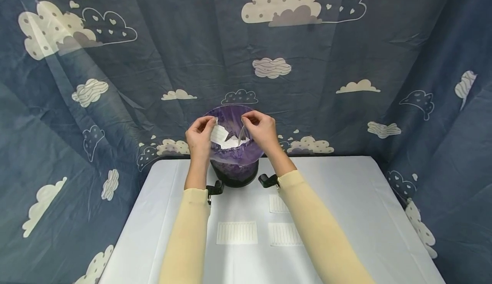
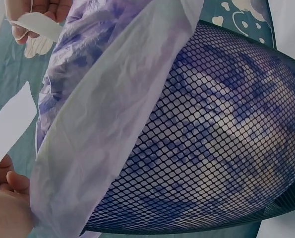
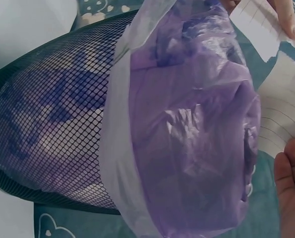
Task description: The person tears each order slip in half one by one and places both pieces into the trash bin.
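Note:
Over the mouth of a black mesh wastebasket (image 1: 235,177), both hands are raised. A purple plastic bag (image 1: 240,158) lines the basket and folds over its rim. My left hand (image 1: 199,136) pinches a torn piece of lined white paper (image 3: 256,25) between thumb and fingers. Another torn paper piece (image 3: 284,106) is pinched by my right hand (image 1: 263,131); it looks thin and edge-on in the head view. The two pieces are apart, each with a ragged edge. White paper (image 1: 232,143) shows at the bag's mouth, but the basket's contents are mostly hidden.
Lined paper slips lie on the white table (image 1: 184,215): one left slip (image 1: 237,232), one right slip (image 1: 285,235) and a farther slip (image 1: 278,203), the right ones partly covered by the right sleeve. A dark blue cloud-print curtain (image 1: 215,45) hangs behind the table and at both sides.

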Available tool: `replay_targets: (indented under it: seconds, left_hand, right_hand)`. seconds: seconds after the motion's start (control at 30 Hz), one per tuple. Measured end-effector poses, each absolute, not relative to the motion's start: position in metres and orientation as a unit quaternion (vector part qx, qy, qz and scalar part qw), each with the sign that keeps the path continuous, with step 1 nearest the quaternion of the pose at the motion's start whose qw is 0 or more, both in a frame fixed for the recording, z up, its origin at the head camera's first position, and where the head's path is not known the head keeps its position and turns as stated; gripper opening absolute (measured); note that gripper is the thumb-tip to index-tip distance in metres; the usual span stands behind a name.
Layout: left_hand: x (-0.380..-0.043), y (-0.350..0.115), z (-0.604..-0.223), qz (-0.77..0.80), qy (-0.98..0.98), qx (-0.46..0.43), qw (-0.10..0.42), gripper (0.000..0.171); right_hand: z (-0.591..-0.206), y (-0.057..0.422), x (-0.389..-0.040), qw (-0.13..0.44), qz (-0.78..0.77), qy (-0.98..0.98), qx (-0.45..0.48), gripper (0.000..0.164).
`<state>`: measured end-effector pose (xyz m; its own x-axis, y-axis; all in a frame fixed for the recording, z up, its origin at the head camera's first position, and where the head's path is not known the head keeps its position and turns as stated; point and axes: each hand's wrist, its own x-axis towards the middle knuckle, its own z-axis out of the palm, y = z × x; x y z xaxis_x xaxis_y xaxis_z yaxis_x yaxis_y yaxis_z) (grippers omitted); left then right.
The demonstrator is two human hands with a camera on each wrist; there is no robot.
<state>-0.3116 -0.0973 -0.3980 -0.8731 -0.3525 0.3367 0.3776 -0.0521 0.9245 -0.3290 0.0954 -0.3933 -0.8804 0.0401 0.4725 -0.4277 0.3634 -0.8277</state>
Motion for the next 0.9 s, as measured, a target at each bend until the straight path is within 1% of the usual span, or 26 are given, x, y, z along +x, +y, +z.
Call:
replay_targets:
  seconds: [0.3, 0.47, 0.7, 0.9]
  left_hand:
    - [-0.313, -0.096, -0.401, -0.712, -0.657, 0.001, 0.247, 0.024]
    - [-0.314, -0.096, -0.404, -0.701, -0.67, -0.008, 0.247, 0.023]
    - [-0.312, -0.094, -0.405, -0.686, -0.686, -0.022, 0.24, 0.021]
    - [-0.308, -0.093, -0.404, -0.677, -0.695, -0.027, 0.239, 0.021]
  right_hand:
    - [-0.4, 0.091, -0.331, 0.198, 0.547, -0.804, 0.122, 0.015]
    - [-0.403, 0.09, -0.331, 0.197, 0.548, -0.802, 0.132, 0.016]
    - [-0.405, 0.091, -0.329, 0.189, 0.551, -0.801, 0.142, 0.022]
    - [-0.406, 0.093, -0.327, 0.188, 0.554, -0.799, 0.14, 0.021]
